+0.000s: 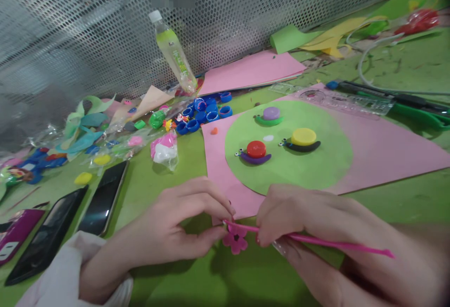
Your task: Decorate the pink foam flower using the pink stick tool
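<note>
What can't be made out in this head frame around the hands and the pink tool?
- Head view: pink flower, upper petals covered by the pink tool and left hand fingertips.
- Tool's grip section: hidden inside the right hand.
- Bottle label: too small and blurred to read.
- Right forearm: cut off by the bottom-right edge.
- Patch on the mesh wall: blurred out.

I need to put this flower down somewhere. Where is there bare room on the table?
Bare pink sheet lies right of the green circle, below the ruler. Green table is free between the phones and the sheet's left edge. The blue caps, bottle and bagged scraps crowd the far left. The left hand and right hand fill the near edge.
</note>
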`<act>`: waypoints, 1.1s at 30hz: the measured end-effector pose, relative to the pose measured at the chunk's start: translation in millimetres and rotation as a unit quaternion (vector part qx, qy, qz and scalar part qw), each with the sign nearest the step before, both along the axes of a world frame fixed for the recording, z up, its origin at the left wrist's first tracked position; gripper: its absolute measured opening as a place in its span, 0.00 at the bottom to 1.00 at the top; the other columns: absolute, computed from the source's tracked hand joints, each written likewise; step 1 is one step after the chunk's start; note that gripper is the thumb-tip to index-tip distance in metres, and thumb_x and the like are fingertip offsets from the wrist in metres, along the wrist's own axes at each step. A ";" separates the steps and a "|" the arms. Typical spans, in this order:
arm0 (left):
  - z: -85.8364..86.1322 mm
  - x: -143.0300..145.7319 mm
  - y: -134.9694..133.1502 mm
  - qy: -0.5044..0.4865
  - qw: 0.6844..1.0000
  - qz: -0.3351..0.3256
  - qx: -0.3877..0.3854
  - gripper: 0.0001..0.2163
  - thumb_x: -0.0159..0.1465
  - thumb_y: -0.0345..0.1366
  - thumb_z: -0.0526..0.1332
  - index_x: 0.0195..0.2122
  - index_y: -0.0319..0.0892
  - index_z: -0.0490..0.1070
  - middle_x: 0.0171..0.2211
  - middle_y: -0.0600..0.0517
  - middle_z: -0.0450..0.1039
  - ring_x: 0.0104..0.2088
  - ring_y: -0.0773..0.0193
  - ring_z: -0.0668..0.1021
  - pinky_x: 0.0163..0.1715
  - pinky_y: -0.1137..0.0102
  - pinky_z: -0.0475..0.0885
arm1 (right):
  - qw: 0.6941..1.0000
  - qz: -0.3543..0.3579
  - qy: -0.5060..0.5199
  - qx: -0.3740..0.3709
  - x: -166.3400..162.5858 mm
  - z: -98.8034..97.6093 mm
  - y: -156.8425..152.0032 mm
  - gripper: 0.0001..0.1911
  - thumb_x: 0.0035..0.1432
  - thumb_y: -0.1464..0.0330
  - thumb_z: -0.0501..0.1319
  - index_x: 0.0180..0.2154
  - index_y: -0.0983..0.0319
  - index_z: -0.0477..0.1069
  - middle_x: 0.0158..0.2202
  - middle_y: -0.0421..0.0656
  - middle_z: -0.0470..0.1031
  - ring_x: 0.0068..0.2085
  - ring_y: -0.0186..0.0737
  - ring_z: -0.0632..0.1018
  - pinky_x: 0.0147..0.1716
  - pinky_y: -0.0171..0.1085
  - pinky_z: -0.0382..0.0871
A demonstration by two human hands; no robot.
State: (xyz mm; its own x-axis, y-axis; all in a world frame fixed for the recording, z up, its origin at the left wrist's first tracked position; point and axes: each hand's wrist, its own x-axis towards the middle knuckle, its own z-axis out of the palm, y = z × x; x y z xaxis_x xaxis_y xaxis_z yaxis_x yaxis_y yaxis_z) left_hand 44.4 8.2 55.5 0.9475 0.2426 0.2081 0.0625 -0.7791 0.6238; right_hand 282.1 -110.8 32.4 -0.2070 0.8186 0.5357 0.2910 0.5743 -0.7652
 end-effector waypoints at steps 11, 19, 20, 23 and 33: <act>-0.3 -0.2 0.9 0.008 1.000 0.001 -0.004 0.07 0.74 0.23 0.65 0.48 0.40 0.78 0.46 0.51 0.82 0.47 0.68 0.83 0.51 0.78 0.77 | 1.000 -0.003 -0.008 0.002 -0.2 0.1 1.7 0.09 0.66 0.58 0.72 0.46 0.53 0.81 0.39 0.48 0.81 0.43 0.53 0.86 0.36 0.39 0.86; 0.4 0.3 -0.1 0.007 1.000 0.009 0.001 0.06 0.75 0.25 0.66 0.47 0.42 0.79 0.45 0.49 0.82 0.46 0.65 0.84 0.49 0.74 0.79 | 1.000 -0.006 -0.010 0.005 -0.4 0.9 2.0 0.09 0.66 0.58 0.72 0.46 0.53 0.81 0.40 0.48 0.81 0.44 0.54 0.86 0.36 0.40 0.86; 0.9 0.6 -0.7 0.007 1.000 0.016 0.004 0.04 0.75 0.27 0.67 0.47 0.43 0.79 0.45 0.48 0.83 0.46 0.62 0.85 0.48 0.73 0.80 | 1.000 -0.006 -0.010 0.006 -0.3 0.8 2.0 0.09 0.66 0.59 0.72 0.46 0.53 0.81 0.40 0.48 0.81 0.44 0.54 0.86 0.36 0.40 0.86; 1.6 2.5 -2.4 0.007 0.999 0.035 0.011 0.05 0.74 0.37 0.72 0.47 0.45 0.80 0.45 0.45 0.83 0.46 0.56 0.85 0.47 0.67 0.83 | 1.000 -0.008 -0.011 0.008 -0.2 0.5 2.1 0.09 0.66 0.59 0.72 0.46 0.53 0.81 0.40 0.48 0.81 0.44 0.54 0.86 0.36 0.40 0.86; 1.8 4.1 -1.2 -0.007 1.000 0.013 0.001 0.05 0.73 0.28 0.69 0.46 0.44 0.79 0.43 0.47 0.83 0.45 0.60 0.85 0.46 0.71 0.82 | 1.000 -0.009 -0.018 0.007 3.6 -6.4 7.9 0.10 0.65 0.62 0.72 0.48 0.53 0.81 0.40 0.47 0.82 0.42 0.54 0.86 0.36 0.40 0.87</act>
